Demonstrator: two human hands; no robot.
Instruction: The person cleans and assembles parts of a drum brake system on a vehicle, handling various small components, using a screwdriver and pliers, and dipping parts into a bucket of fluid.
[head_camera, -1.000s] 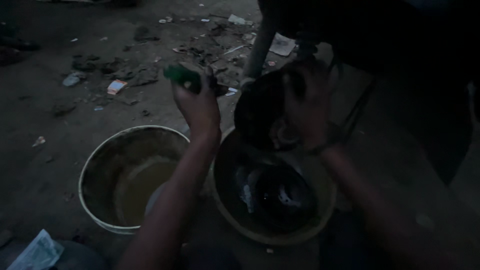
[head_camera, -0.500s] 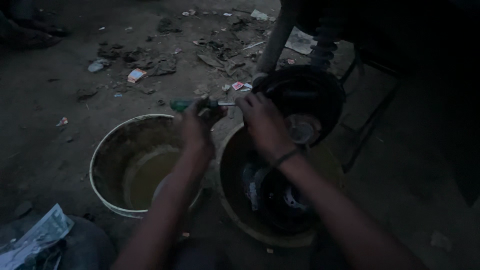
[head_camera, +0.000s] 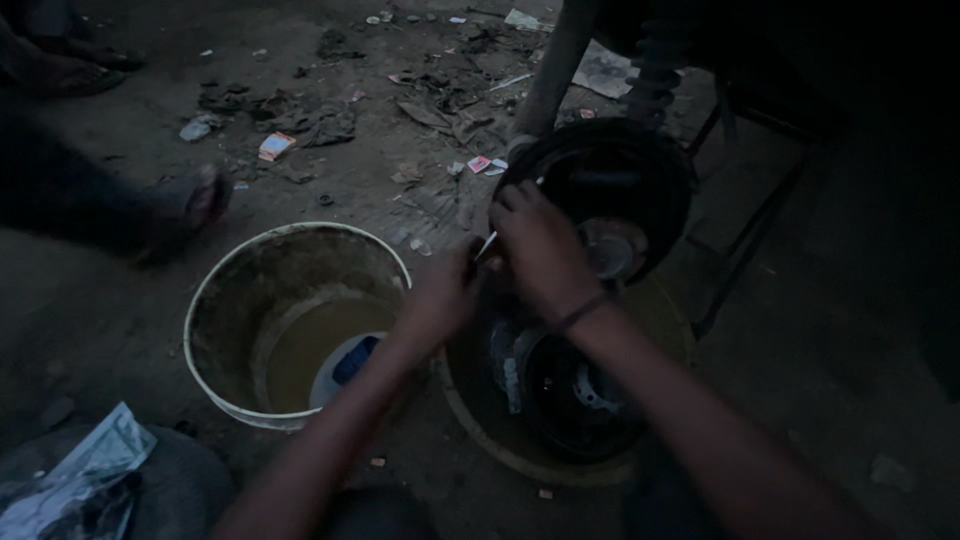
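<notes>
Head view, frame centre: right hand (head_camera: 540, 250) grips the dark wheel hub's (head_camera: 610, 190) rim, fingers curled; left hand (head_camera: 445, 295) pinches a thin tool (head_camera: 486, 246). Hub looks heavy, rigid, probably greasy; the rim seems the safest hold.

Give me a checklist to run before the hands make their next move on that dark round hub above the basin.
1. Right hand resting on the round hub: ok.
2. Left hand gripping the thin light tool: cannot tell, grip is too dark.
3. Basin sitting under the hub, dark parts inside: ok.
4. Bucket upright beside the basin, murky liquid inside: ok.
5. Lighting good enough to see the tool tip: not ok, the scene is dim.
6. Ground around the work tidy: not ok, scraps lie about.
</notes>
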